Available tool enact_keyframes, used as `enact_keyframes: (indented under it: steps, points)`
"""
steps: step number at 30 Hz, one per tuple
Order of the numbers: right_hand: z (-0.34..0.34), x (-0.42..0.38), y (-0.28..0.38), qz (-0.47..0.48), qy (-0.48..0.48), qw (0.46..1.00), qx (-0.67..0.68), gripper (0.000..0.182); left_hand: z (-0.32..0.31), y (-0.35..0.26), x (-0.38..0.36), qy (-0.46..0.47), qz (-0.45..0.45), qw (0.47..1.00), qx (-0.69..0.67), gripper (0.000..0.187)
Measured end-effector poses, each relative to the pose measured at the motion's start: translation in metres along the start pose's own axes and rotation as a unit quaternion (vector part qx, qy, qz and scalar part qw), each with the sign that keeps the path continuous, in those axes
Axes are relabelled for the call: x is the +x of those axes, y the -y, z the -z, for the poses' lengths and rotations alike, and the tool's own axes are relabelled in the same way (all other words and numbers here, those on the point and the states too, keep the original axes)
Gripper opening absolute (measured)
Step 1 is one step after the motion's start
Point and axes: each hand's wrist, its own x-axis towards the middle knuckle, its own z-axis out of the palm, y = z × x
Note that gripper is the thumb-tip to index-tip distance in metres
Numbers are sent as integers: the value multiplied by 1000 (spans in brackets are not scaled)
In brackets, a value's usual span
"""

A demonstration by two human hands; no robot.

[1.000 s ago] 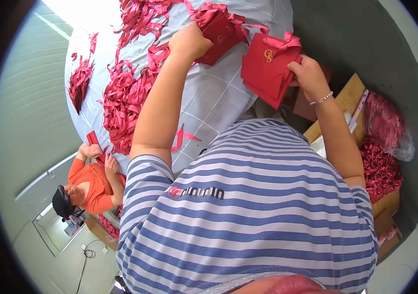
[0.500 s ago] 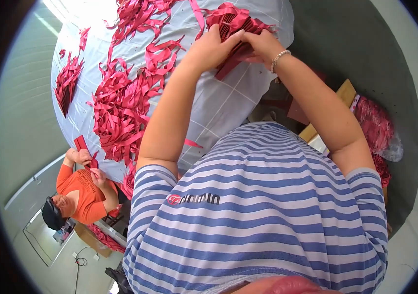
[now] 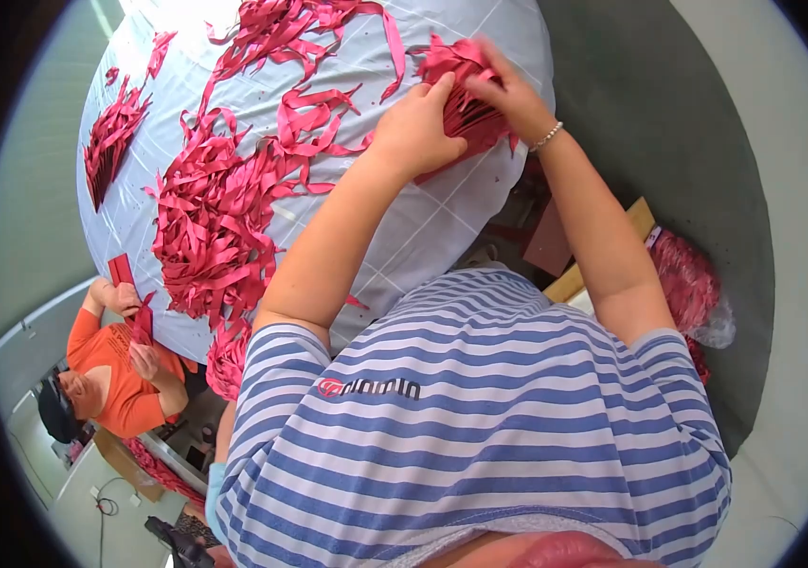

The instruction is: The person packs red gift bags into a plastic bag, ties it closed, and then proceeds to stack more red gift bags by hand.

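A thick bundle of dark red folded pieces with loose red ribbon ends (image 3: 472,115) lies near the table's edge in front of me. My left hand (image 3: 418,131) grips its left side, the thumb along the near folds and the fingers at the far edge. Over the bundle's right side is my right hand (image 3: 520,102), blurred by motion, with its thumb and fingers apart. A beaded bracelet (image 3: 548,136) circles the right wrist. A big tangled heap of red ribbons (image 3: 219,218) lies to the left of my arms.
The table (image 3: 413,227) has a pale cover with grid lines. More ribbons (image 3: 281,38) lie at the far side, and another fanned bundle (image 3: 110,147) at the left. A co-worker in orange (image 3: 129,379) handles a red strip. Bagged red material (image 3: 683,279) sits at the right.
My right hand has come off the bundle's folds and lifted a little, its fingers spreading. My left hand keeps hold at the left side. The whole view has shifted slightly.
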Motion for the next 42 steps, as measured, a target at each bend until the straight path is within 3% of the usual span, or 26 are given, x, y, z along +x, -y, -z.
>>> enact_keyframes:
  steps: [3,4,7,8,12,15,18,20,26,28,31,32,35,36,39,42]
  points:
    - [-6,8,-4,11,47,997,-64,40,1,8,-2,-17,-16,1000,-12,89]
    - [-10,8,-3,-9,19,999,-31,26,3,5,-4,-7,7,1000,4,95]
    - [-15,10,-5,-52,7,999,4,21,4,-5,-25,-145,65,987,-19,103]
    - [-15,14,-17,-16,-6,1000,-21,18,1,-1,-32,-177,70,979,-72,114]
    - [-17,13,-32,33,-23,999,-20,18,-52,44,-54,-295,-82,894,-327,125]
    - [-16,13,-27,27,6,1000,-2,22,-84,55,-57,-329,-96,850,-399,127]
    - [-7,10,2,-95,119,977,147,29,-97,40,-41,-406,-54,847,-339,125]
    - [-1,6,8,-69,130,984,95,32,-103,35,-31,-449,-51,819,-352,122]
    - [-2,3,-7,5,70,997,-36,31,-77,11,-47,-400,-32,900,-171,109]
    - [-6,11,-13,3,51,998,-45,30,-92,21,-44,-381,-40,906,-182,103]
    - [-12,35,-28,145,34,986,-81,27,-100,23,-37,-381,-10,895,-233,92]
    - [-11,37,-30,140,49,986,-79,29,-98,24,-36,-377,8,890,-255,91]
    - [-2,42,-26,-1,109,967,232,38,-103,32,-34,-374,6,887,-269,88]
    - [5,39,-23,-13,151,960,235,49,-101,33,-31,-377,-3,888,-265,86]
    - [2,21,-23,-129,148,926,324,55,-99,26,-30,-380,-27,882,-279,87]
    - [10,16,-18,-81,195,942,260,59,-98,23,-35,-395,-47,876,-274,86]
